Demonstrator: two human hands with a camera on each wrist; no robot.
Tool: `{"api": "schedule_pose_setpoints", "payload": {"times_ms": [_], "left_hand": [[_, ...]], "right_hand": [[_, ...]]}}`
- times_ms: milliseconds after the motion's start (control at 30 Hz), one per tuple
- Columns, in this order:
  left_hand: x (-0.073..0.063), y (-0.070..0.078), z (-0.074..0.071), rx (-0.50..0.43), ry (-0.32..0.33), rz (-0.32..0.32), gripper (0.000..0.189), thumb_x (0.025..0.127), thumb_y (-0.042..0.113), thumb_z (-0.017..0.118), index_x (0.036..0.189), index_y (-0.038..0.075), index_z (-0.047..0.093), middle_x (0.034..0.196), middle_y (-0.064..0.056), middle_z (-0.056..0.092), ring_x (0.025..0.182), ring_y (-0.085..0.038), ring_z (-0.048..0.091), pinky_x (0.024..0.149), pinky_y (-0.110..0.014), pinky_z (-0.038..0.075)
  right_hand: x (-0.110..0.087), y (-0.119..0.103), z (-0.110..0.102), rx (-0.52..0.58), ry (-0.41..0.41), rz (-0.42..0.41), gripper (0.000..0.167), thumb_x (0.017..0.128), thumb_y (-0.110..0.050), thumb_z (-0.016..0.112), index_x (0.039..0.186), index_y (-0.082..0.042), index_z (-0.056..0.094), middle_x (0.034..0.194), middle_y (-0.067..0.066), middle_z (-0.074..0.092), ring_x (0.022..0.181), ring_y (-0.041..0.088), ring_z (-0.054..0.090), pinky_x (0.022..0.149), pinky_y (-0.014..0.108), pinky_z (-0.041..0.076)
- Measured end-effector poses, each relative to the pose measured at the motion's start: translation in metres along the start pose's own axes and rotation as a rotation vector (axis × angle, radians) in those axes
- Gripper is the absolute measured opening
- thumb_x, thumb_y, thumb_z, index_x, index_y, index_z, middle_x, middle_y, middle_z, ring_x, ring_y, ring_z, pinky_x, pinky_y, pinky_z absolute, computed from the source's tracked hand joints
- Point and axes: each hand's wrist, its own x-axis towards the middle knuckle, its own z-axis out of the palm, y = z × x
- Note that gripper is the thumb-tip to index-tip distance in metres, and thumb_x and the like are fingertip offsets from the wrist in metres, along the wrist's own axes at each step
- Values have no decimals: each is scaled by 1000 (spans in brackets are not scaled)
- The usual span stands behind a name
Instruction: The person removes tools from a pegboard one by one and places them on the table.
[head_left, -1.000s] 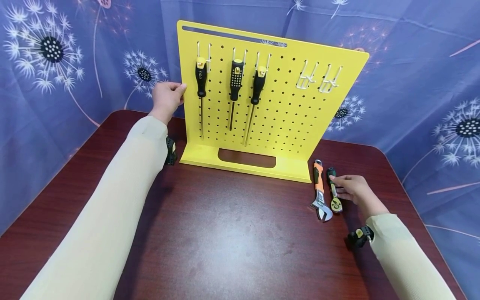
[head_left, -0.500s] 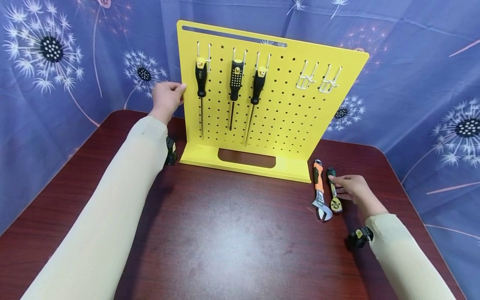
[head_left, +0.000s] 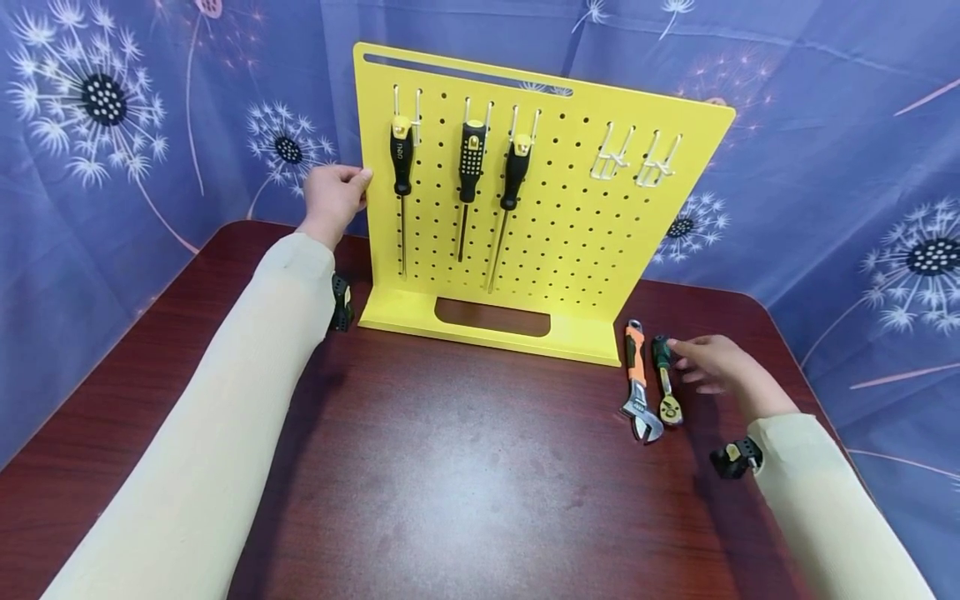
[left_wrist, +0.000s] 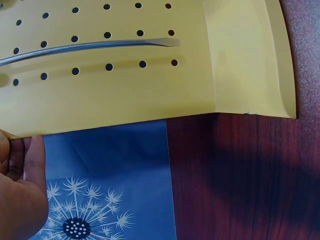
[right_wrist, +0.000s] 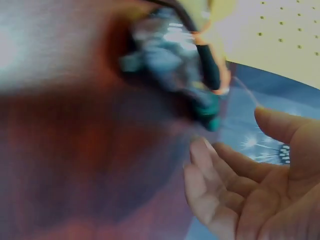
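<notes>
Pinches the yellow board by its edge with the left hand, with a blue dandelion curtain beyond the fingers; holds the right hand loosely wide above a glossy table, just beside the ratchet.

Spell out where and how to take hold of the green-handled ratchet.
The ratchet is probably best pinched across its slim green handle, from above and the right: it lies flat, handle pointing away, with the adjustable wrench close on its left and the right hand open on its right.
</notes>
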Motion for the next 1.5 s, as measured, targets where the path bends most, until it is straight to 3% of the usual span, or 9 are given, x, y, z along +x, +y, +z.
{"api": "schedule_pose_setpoints", "payload": {"times_ms": [133, 233, 367, 500, 567, 700, 767, 1233, 1500], "left_hand": [[-1, -1, 0, 24, -1, -2, 40, 107, 29, 55, 138, 6, 65, 145, -14, 61, 114, -16, 65, 107, -29, 57], [-1, -1, 0, 33, 0, 1, 41, 107, 30, 54, 139, 7, 65, 145, -14, 61, 111, -16, 65, 107, -29, 57], [0, 0, 0, 39, 0, 3, 41, 107, 31, 54, 138, 8, 65, 143, -13, 61, 109, -15, 65, 107, -29, 57], [0, 0, 0, 28, -1, 3, 40, 107, 30, 55, 138, 7, 65, 145, -13, 61, 110, -15, 66, 107, -28, 57], [0, 0, 0, 23, -1, 7, 40, 106, 29, 55, 138, 6, 65, 145, -14, 61, 110, -15, 66, 107, -28, 57], [1, 0, 1, 14, -2, 13, 40, 106, 28, 55, 138, 5, 64, 145, -15, 61, 114, -18, 67, 107, -29, 57], [1, 0, 1, 12, -4, 7, 41, 106, 29, 55, 139, 6, 64, 146, -15, 60, 117, -19, 66, 108, -29, 57], [-1, 0, 0, 6, -8, 5, 41, 107, 28, 54, 140, 6, 62, 148, -14, 58, 125, -22, 64, 109, -29, 56], [-1, -1, -1, 11, -1, 25, 41, 106, 29, 56, 138, 5, 65, 144, -15, 61, 115, -18, 67, 106, -28, 58]], "right_hand": [[-5, -17, 0, 22, 189, -129, 74, 109, -47, 38, 152, 13, 34, 130, 30, 56, 101, 27, 64, 80, 34, 61], [-10, -34, 6, 77, 319, -250, 72, 108, -49, 41, 155, 5, 34, 139, 27, 51, 109, 22, 57, 90, 37, 57], [-17, -61, 15, 219, 369, -366, 71, 108, -47, 44, 160, -2, 28, 156, 23, 38, 128, 22, 48, 105, 40, 53], [-20, -87, 25, 382, 306, -461, 68, 108, -42, 47, 162, -8, 25, 160, 20, 34, 136, 21, 46, 110, 29, 49], [-20, -98, 30, 462, 236, -510, 67, 108, -38, 48, 164, -10, 22, 163, 20, 30, 145, 28, 39, 118, 34, 44], [-18, -123, 40, 599, 77, -563, 66, 109, -30, 47, 166, -16, 15, 169, 18, 20, 156, 34, 23, 130, 56, 26], [-16, -134, 46, 648, 24, -576, 65, 109, -27, 45, 166, -15, 16, 170, 16, 19, 158, 33, 21, 131, 56, 23], [8, -185, 69, 814, -72, -663, 58, 107, -16, 41, 163, -13, 25, 168, 13, 27, 155, 27, 28, 131, 53, 25], [14, -202, 74, 862, -135, -683, 56, 109, -19, 39, 163, -12, 26, 167, 17, 31, 155, 30, 31, 132, 52, 25]]}}
